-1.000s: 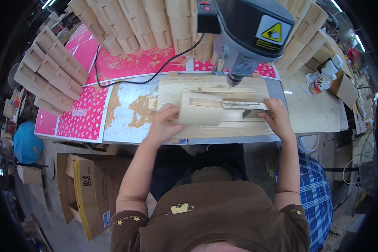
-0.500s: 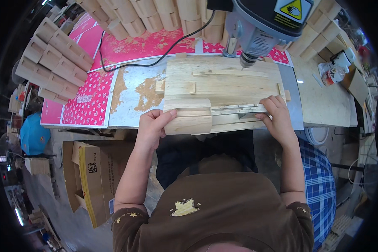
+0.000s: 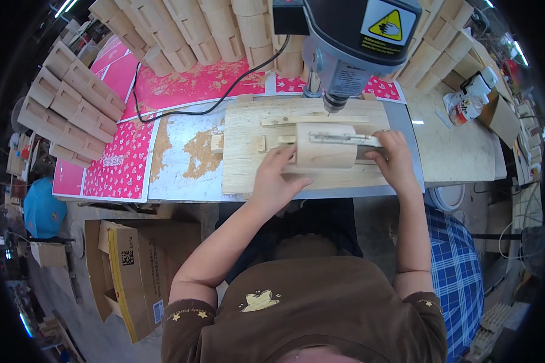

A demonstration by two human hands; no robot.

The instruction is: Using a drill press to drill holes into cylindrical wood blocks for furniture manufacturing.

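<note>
A rounded pale wooden block (image 3: 326, 154) lies on the wooden board (image 3: 242, 172) under the drill press. A slim, light strip-like jig (image 3: 339, 138) runs along its upper side, its right end between the fingers and thumb of my right hand (image 3: 396, 162). My left hand (image 3: 278, 181) rests its fingertips against the block's left end, with the thumb stretched apart below. The drill press (image 3: 345, 66) stands over the board's far side, its chuck (image 3: 334, 101) above and beyond the block. How the jig fits the block is partly hidden.
Stacked wooden pieces (image 3: 72, 109) stand at the left, more along the back. A black cable (image 3: 206, 112) crosses the pink sheet (image 3: 118, 163). Sawdust patches the table's left part. A cardboard box (image 3: 127, 266) sits on the floor; a white container (image 3: 466, 104) stands at right.
The block has moved right and away from me, onto the board, and now lies along the jig. My left hand has shifted right and loosened its grip; my right hand keeps the jig.
</note>
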